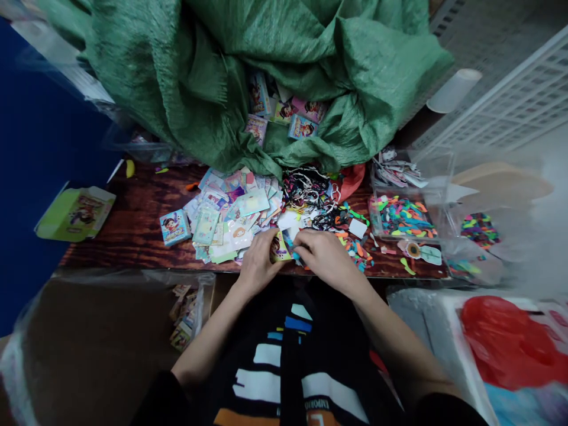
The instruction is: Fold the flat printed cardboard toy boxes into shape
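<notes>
The left hand holds a small yellow-green box near the front edge of the bench, its grip narrow, with thumb and fingers around the box's left part. The right hand is just beside the box's right end, fingers bent close together by some light-blue bits; whether that grip pinches anything, I cannot tell. Left of the box, a loose heap of printed cards spreads over the bench, with a small blue box at its left edge. Beyond the hands lies a tangle of black and white cords, and bright small pieces are scattered right of the right hand. A clear bin farther right holds more such colourful pieces. At the back, a large green sack gapes toward the person, with several small printed boxes inside its mouth. An unfolded green carton lies toward the bench's left end.
</notes>
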A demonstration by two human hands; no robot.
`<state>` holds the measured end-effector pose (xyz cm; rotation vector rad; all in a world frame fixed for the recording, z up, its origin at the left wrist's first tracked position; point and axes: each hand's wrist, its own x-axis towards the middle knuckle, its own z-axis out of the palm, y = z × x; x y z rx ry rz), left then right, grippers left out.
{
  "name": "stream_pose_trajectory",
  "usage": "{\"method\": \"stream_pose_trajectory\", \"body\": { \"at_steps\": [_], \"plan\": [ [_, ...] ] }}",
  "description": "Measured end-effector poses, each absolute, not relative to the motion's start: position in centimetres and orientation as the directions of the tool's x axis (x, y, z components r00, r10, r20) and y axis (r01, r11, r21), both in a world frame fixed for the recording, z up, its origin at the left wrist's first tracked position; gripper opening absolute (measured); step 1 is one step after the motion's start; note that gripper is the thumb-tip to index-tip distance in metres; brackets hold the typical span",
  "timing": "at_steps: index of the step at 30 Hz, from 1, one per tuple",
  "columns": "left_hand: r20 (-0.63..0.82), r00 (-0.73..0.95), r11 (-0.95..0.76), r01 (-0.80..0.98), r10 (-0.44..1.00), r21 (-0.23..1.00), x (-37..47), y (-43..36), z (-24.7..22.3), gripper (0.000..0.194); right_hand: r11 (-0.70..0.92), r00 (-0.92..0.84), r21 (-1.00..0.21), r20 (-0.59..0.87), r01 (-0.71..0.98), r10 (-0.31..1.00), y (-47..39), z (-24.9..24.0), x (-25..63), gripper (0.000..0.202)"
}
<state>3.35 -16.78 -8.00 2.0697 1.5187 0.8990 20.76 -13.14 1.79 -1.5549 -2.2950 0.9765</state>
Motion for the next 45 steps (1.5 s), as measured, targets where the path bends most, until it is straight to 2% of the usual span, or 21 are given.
{"method": "stream_pose_trajectory", "body": {
  "at_steps": [3,5,7,11,13,16,20,22,24,27,30,34,36,38,40,42,45],
  "plan": [
    [0.262,0.215,-0.333,0.734,0.941,0.592,3.5,-16.6,-7.8,0.068,0.295,-0.401,-0.363,-0.263,0.884,0.878,-12.7,1.2,19.3,0.019],
    [0.250,0.202,-0.313,0.760,0.947,0.570,3.6,-16.4,-7.8,0.069,0.288,-0.376,-0.311,-0.276,0.906,0.885,-12.1,0.6,18.8,0.023],
    [0.231,0.182,-0.284,0.771,0.956,0.570,3.7,-16.1,-7.8,0.069,0.264,-0.371,-0.377,-0.248,0.888,0.895,-11.5,0.0,18.8,0.026],
    [0.208,0.144,-0.241,0.769,0.968,0.592,3.6,-15.7,-8.0,0.069,0.224,-0.418,-0.689,-0.127,0.690,0.899,-10.7,-0.8,20.2,0.032],
    [0.212,0.128,-0.233,0.758,0.969,0.609,3.4,-15.7,-8.2,0.071,0.219,-0.391,-0.770,-0.043,0.600,0.920,-10.9,-1.1,20.8,0.034],
    [0.231,0.114,-0.239,0.726,0.966,0.645,3.3,-15.8,-8.5,0.070,0.264,-0.385,-0.766,0.024,0.586,0.923,-11.8,-1.2,20.9,0.032],
    [0.248,0.113,-0.254,0.702,0.962,0.665,3.3,-16.2,-8.9,0.065,0.283,-0.428,-0.690,-0.043,0.666,0.903,-13.5,-0.8,20.4,0.025],
    [0.266,0.115,-0.270,0.684,0.957,0.678,3.2,-16.4,-8.9,0.064,0.259,-0.426,-0.746,-0.037,0.614,0.904,-14.0,-0.5,20.7,0.022],
    [0.270,0.090,-0.261,0.657,0.959,0.708,2.9,-16.5,-8.9,0.064,0.187,-0.389,-0.855,-0.018,0.483,0.921,-14.0,-0.5,21.6,0.017],
    [0.215,0.018,-0.183,0.597,0.976,0.781,2.3,-16.6,-9.1,0.067,0.059,-0.240,-0.927,-0.034,0.371,0.970,-13.2,-1.4,23.3,0.015],
    [0.139,-0.034,-0.101,0.524,0.990,0.845,2.2,-16.6,-9.4,0.069,0.036,-0.139,-0.857,-0.043,0.515,0.989,-11.6,-3.2,24.2,0.017],
    [0.122,-0.021,-0.099,0.461,0.992,0.882,3.4,-16.5,-9.2,0.068,0.152,-0.130,-0.632,0.082,0.760,0.988,-8.5,-5.7,22.9,0.019],
    [0.138,0.000,-0.124,0.448,0.990,0.885,3.8,-16.5,-8.8,0.066,0.193,-0.140,-0.543,0.137,0.817,0.981,-7.0,-6.5,21.9,0.022],
    [0.138,0.001,-0.124,0.445,0.990,0.887,3.7,-16.6,-8.6,0.066,0.219,-0.157,-0.524,0.160,0.823,0.975,-5.9,-7.0,21.5,0.019],
    [0.104,-0.022,-0.085,0.437,0.994,0.895,3.1,-16.6,-8.6,0.067,0.225,-0.150,-0.587,0.174,0.778,0.973,-5.1,-7.2,22.0,0.018],
    [0.044,-0.052,-0.019,0.407,0.998,0.913,2.4,-16.5,-8.8,0.069,0.194,-0.097,-0.718,0.174,0.668,0.980,-4.8,-6.9,23.1,0.013],
    [-0.040,-0.057,0.057,0.347,0.998,0.936,1.9,-16.2,-8.9,0.074,0.072,0.003,-0.935,0.078,0.348,0.997,-4.8,-5.6,25.3,0.009]
  ]
}}
